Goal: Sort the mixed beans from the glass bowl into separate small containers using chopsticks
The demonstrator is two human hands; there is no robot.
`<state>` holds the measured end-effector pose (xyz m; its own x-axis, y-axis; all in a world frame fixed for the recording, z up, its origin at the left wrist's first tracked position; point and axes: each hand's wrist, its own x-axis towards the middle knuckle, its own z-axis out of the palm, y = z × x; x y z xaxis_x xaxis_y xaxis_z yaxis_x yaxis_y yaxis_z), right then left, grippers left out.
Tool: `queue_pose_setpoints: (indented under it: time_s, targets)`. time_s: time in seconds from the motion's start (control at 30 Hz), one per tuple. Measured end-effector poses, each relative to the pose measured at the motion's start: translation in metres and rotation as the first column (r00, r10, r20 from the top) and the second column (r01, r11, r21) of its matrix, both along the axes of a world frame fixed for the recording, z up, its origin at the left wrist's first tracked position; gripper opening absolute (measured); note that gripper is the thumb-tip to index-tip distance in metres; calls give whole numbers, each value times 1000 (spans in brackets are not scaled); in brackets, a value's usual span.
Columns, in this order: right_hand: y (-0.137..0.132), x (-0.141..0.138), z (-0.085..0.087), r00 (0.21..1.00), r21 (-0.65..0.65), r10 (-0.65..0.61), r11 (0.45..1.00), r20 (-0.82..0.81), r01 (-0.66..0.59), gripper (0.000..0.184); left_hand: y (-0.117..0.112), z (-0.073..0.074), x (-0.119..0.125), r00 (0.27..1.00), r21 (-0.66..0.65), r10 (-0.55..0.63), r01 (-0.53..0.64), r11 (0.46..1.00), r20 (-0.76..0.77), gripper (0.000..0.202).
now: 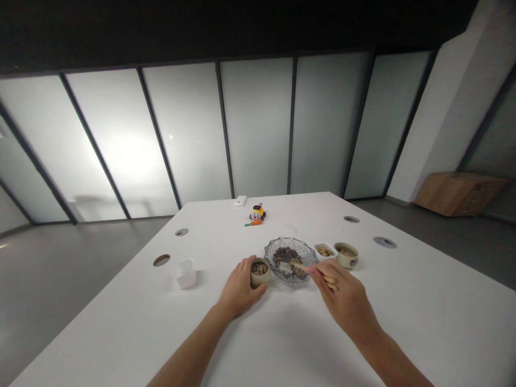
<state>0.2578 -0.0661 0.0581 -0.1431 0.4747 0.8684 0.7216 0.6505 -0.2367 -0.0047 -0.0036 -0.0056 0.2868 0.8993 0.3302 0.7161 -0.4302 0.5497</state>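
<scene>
My left hand (241, 289) is wrapped round a small ceramic cup (261, 278) that holds striped sunflower seeds (259, 269). Between the fingers of my right hand (342, 293) is a pair of wooden chopsticks (299, 265), their tips down inside a glass bowl (271, 248). Dark seeds (287, 253) fill the back and left of that bowl, and striped sunflower seeds lie at its right front. Just beyond my right hand stand a white plastic dish (331, 248) with pale yellowish pieces in it and a second ceramic cup (350, 260), also with contents.
A white plastic container (185, 275) stands at the left of the white table (226, 244). Farther back are a yellow toy vehicle (257, 212), an orange carrot-shaped item (255, 222) and a white box (240, 201). Round holes (162, 260) break the tabletop near both sides.
</scene>
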Motion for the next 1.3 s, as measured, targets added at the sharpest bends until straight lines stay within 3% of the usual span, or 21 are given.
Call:
queue_pose_setpoints:
  time_s: [0.77, 1.07, 1.3]
  targets:
    - [-1, -2, 0, 999, -72, 34, 997, -8, -35, 20, 0, 1, 0, 1000, -3, -3, 3, 1000, 11, 72]
    - [3, 6, 6, 998, 45, -11, 999, -55, 13, 15, 1, -1, -1, 1000, -10, 1, -1, 1000, 8, 73]
    - [-5, 1, 9, 987, 103, 67, 993, -144, -52, 14, 0, 1, -1, 1000, -17, 7, -7, 1000, 1, 71]
